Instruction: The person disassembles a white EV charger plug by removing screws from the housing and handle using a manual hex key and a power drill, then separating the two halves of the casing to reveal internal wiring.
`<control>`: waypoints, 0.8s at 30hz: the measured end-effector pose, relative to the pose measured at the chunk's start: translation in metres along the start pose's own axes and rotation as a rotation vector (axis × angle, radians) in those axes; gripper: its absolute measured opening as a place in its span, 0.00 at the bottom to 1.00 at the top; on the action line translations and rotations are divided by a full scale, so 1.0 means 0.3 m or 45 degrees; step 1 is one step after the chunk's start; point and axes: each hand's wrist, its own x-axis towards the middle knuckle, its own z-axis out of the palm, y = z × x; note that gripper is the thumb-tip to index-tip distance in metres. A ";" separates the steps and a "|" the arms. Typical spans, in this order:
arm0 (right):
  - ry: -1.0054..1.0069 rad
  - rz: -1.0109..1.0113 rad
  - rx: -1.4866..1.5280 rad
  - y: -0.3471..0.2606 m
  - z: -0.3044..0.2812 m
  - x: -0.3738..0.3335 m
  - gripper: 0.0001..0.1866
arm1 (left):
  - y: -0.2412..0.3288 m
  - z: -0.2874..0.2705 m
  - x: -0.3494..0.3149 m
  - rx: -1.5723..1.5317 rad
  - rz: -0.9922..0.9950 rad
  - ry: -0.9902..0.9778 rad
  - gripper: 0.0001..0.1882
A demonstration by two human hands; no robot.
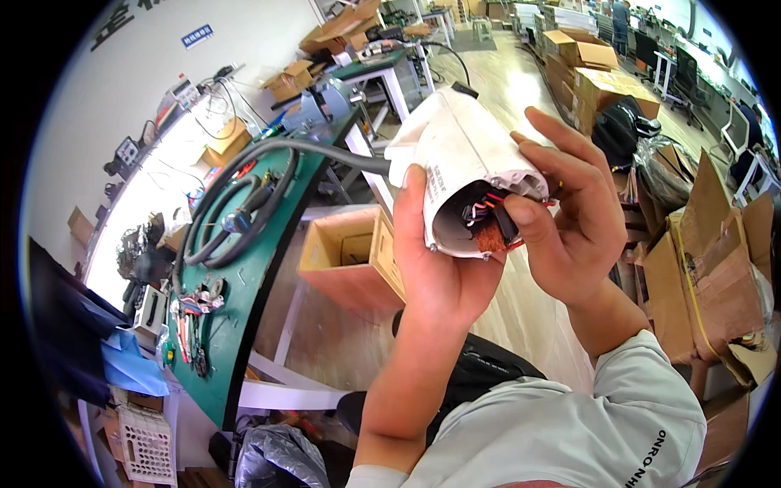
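A white plastic housing (pixel 457 154), hollow and wide at its near end, is held up in front of me. My left hand (pixel 446 272) supports it from below, the thumb along its left side. My right hand (pixel 573 215) is closed at the right of the opening, fingers against the rim and thumb beside the wires. Inside the opening show red, black and pale wires (pixel 486 205) and a rough copper-brown piece (pixel 490 238). What the right fingertips press on is partly hidden. A thick black cable (pixel 333 151) runs from the housing's left side to coils on the bench.
The green-topped bench (pixel 232 325) on my left carries hand tools (pixel 189 337), and a blue-grey machine (pixel 321 106) at its far end. A wooden box (pixel 350 264) stands beyond the bench's edge. Cardboard boxes (pixel 704 268) crowd the right. Far off, a person (pixel 621 24) stands.
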 end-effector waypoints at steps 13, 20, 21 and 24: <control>0.020 0.372 0.104 0.094 -0.134 -0.138 0.17 | -0.125 -0.076 0.079 0.178 -0.057 0.138 0.23; 0.076 0.579 0.064 0.116 -0.166 -0.143 0.19 | -0.164 -0.067 0.145 0.235 -0.053 0.140 0.20; 0.099 0.604 0.083 0.120 -0.169 -0.142 0.19 | -0.171 -0.075 0.150 0.223 -0.041 0.144 0.19; 0.107 0.656 0.063 0.130 -0.188 -0.143 0.19 | -0.194 -0.094 0.171 0.171 -0.013 0.174 0.16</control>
